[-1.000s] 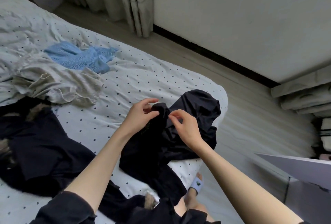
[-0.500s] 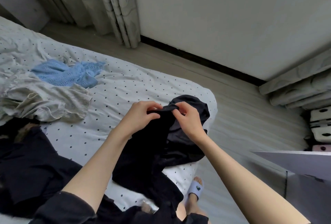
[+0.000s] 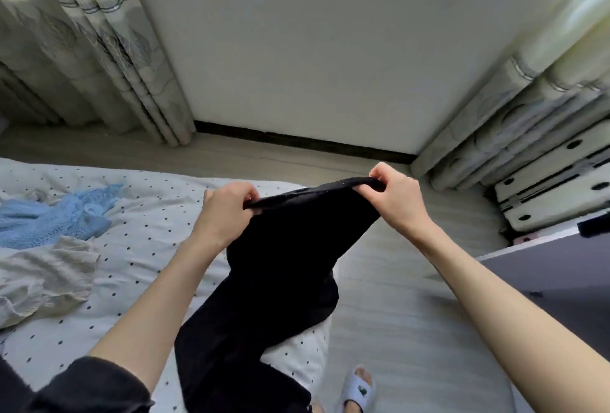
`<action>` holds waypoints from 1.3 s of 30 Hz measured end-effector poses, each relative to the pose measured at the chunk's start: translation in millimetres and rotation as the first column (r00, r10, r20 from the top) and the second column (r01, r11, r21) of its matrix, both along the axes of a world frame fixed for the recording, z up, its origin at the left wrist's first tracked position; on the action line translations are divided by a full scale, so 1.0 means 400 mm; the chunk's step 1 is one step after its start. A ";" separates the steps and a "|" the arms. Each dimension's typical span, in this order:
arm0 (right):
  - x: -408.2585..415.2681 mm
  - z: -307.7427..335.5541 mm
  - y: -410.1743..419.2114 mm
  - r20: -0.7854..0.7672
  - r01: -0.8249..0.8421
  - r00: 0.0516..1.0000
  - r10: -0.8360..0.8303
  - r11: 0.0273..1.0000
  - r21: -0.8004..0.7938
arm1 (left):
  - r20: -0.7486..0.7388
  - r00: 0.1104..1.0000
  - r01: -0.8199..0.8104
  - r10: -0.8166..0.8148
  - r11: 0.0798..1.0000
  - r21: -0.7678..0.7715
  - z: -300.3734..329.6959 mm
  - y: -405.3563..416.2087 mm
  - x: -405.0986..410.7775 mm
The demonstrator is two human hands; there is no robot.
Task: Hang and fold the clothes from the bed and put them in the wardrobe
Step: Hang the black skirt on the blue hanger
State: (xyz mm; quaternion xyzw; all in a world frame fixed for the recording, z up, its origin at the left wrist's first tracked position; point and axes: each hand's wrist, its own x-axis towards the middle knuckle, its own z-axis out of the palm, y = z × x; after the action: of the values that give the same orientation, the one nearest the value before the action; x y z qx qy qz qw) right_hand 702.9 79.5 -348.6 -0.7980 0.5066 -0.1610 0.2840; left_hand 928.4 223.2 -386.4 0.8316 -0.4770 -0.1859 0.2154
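Both arms are stretched forward and out over the corner of the bed (image 3: pixel 138 267), forearms bare, a dark sleeve (image 3: pixel 89 386) bunched at the left elbow. The left hand (image 3: pixel 224 211) is curled knuckles-up, its grip pinched on one end of the top edge of the black garment (image 3: pixel 280 267). The right hand (image 3: pixel 396 198) is held a little higher and farther out, its grip likewise closed, thumb and fingers clamped on the other end of that edge.

Between the two hands the edge is pulled into a taut, slightly sloping band. Below it the dark cloth is hung in a long, narrowing drop, twisted toward the lower left, its bottom lost at the frame's edge near the person's slippered foot (image 3: pixel 359 389). The fabric is plain black; no detail of seams can be made out.

A second ago the garment was heaped on the dotted sheet with the hands close together, picking at a fold. Now it has been lifted off the bed and the hands have been drawn well apart. The view has been tipped upward as well, so more wall and curtain (image 3: pixel 109 59) are shown. On the bed to the left, the blue knit (image 3: pixel 49 218) and the pale crumpled garment (image 3: pixel 43 280) are left lying as before.
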 end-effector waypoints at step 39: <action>-1.693 0.354 0.187 -0.285 0.770 0.460 -0.841 0.538 -0.344 | -0.437 0.469 0.802 -0.768 0.577 -0.153 0.373 -0.561 -1.534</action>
State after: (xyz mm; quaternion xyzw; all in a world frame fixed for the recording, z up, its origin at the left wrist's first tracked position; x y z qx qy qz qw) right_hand 25.5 154.4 -206.9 -0.4968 0.8561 -0.1426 -0.0095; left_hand 314.6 -1.3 -237.2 0.4577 -0.7320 -0.4710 0.1813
